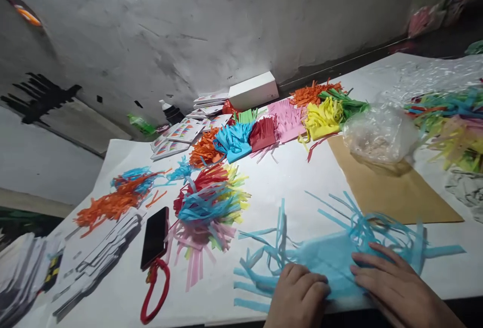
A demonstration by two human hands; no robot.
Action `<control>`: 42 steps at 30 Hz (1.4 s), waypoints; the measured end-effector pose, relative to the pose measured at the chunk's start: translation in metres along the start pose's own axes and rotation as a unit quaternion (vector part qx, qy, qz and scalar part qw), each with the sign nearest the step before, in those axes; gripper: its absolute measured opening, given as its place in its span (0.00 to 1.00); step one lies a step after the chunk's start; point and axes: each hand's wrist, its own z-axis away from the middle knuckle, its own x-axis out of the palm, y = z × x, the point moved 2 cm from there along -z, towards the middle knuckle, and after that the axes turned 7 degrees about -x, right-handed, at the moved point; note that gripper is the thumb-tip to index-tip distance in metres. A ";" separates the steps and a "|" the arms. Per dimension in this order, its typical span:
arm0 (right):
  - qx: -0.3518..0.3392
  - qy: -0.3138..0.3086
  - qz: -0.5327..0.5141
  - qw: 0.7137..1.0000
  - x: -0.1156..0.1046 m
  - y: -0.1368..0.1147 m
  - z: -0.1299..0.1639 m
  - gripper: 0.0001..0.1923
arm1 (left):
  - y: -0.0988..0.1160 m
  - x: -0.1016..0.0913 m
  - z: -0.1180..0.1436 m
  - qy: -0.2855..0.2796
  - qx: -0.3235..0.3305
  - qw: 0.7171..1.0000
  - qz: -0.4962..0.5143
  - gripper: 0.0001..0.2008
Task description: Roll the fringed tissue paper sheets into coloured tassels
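A sheet of light-blue tissue paper, cut into fringe strips at both sides, lies at the table's front edge. My left hand is closed, with curled fingers on the near left part of the sheet; its thumb is hidden. On the sheet's right part, my right hand rests with fingers stretched out, close to the tangled blue strips. A pile of red, blue, yellow and pink tissue tassels lies left of the sheet.
Left are a phone with a red strap and orange fringe. Folded fringed bundles line the back before a white box. Brown card lies under a clear plastic bag at right. White papers lie far left.
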 end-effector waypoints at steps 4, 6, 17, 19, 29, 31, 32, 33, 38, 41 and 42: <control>0.137 0.086 -0.032 0.986 0.004 -0.004 -0.022 0.10 | -0.002 0.002 0.000 0.023 -0.130 0.990 -0.047 0.18; 0.194 0.110 -0.017 0.975 0.013 -0.003 -0.034 0.12 | -0.007 0.004 -0.006 0.001 -0.176 0.979 -0.104 0.16; 0.181 0.110 0.074 0.975 0.013 -0.001 -0.038 0.10 | -0.023 0.013 -0.027 -0.108 -0.219 0.948 -0.207 0.09; 0.108 0.091 0.006 0.990 0.015 -0.005 -0.032 0.12 | -0.021 0.010 -0.026 -0.102 -0.220 0.951 -0.194 0.10; 0.105 0.041 -0.089 0.990 0.015 -0.012 -0.037 0.12 | 0.012 0.004 -0.013 0.029 -0.057 0.995 -0.070 0.12; 0.100 0.040 -0.070 0.992 0.018 -0.015 -0.035 0.11 | 0.010 0.008 -0.008 0.028 -0.073 0.996 -0.051 0.15; 0.101 0.042 -0.056 0.992 0.019 -0.015 -0.032 0.13 | 0.009 0.009 -0.005 0.030 -0.079 0.996 -0.043 0.15; 0.104 0.045 -0.047 0.992 0.020 -0.014 -0.029 0.14 | 0.007 0.011 -0.002 0.032 -0.082 0.996 -0.033 0.15; 0.147 0.040 -0.016 0.988 0.014 -0.003 -0.013 0.14 | -0.001 0.010 0.010 0.049 -0.132 0.990 0.005 0.15; 0.175 0.032 0.006 0.984 0.013 0.004 -0.016 0.16 | -0.003 0.005 0.009 0.018 -0.201 0.979 -0.020 0.16; 0.182 0.024 0.019 0.983 0.014 0.005 -0.019 0.16 | -0.004 0.003 0.007 0.001 -0.225 0.973 -0.040 0.15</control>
